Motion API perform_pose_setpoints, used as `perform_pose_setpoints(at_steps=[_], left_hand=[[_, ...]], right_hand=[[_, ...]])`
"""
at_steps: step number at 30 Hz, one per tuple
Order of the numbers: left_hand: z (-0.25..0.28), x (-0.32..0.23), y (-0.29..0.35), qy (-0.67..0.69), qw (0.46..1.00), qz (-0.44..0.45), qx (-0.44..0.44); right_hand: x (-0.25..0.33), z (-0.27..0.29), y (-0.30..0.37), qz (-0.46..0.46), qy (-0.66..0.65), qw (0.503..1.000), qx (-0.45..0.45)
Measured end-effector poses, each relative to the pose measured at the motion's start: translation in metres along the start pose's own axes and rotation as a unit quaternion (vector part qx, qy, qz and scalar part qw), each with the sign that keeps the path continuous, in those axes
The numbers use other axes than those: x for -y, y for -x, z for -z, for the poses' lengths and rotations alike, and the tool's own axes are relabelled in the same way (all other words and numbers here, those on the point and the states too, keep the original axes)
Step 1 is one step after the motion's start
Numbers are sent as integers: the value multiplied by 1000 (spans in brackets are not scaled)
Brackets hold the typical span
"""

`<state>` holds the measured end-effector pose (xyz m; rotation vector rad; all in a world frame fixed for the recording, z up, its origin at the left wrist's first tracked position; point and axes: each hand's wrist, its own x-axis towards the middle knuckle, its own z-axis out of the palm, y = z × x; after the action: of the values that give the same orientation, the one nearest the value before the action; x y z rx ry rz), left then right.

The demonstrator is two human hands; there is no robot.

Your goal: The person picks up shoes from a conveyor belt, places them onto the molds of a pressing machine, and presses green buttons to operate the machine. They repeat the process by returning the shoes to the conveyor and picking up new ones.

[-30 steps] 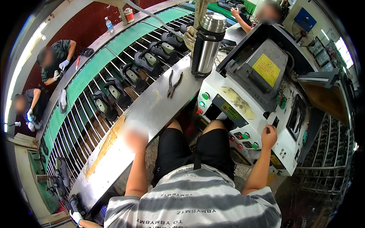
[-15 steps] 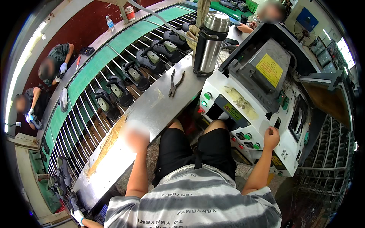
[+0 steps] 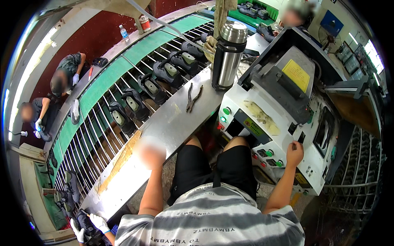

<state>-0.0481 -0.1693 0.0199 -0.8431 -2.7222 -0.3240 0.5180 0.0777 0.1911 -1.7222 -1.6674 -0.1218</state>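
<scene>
While the left hand [image 3: 151, 155] is over the one metal bench [image 3: 180, 123], a blur covers its fingers, so I cannot tell whether they are apart, together or closed on anything. The right hand [image 3: 294, 153] is at the one white machine [image 3: 279, 139], which stands to the right of the bench; its fingers curl inward, but whether they pinch something I cannot tell. At least four green buttons [image 3: 269, 153] and one yellow label [image 3: 293, 76] show on the machine. Farther up the bench lie one pair of pliers [image 3: 193, 99], handles spread, and, near it, one upright steel flask [image 3: 230, 55]. Beyond the bench, at least six grey shoes [image 3: 152, 88] sit in a row on one rack of bars [image 3: 92, 141]. Two gloved hands [image 3: 99, 222] of someone else show at the lower left, beside more shoes, too crowded to count
</scene>
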Motion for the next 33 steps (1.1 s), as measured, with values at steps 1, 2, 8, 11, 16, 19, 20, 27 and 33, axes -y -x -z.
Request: perform_pose_setpoints(at_steps=[1,2,8,11,16,19,20,27,33], left_hand=[[-1,0,0,-17,1000,6,6],[-2,0,0,-10,1000,1,1],[-2,1,1,49,997,-40,-40],[2,2,0,80,992,-74,-65],[2,3,8,63,993,-71,-64],[0,8,9,53,995,-50,-74],[1,11,7,47,995,-41,-79],[33,-2,4,58,989,-73,-117],[64,-14,-8,137,988,59,38]], right_hand=[[0,1,0,-1,-2,1000,3],[-1,2,1,0,0,1000,1],[0,3,2,-26,14,1000,-1],[-5,0,-1,-74,0,997,-38],[-22,-41,-45,-95,-145,982,-81],[34,-77,-106,-66,-115,991,-1],[66,-86,-131,-72,-61,996,9],[113,-142,-268,-241,51,963,114],[140,-145,-253,-278,110,946,129]])
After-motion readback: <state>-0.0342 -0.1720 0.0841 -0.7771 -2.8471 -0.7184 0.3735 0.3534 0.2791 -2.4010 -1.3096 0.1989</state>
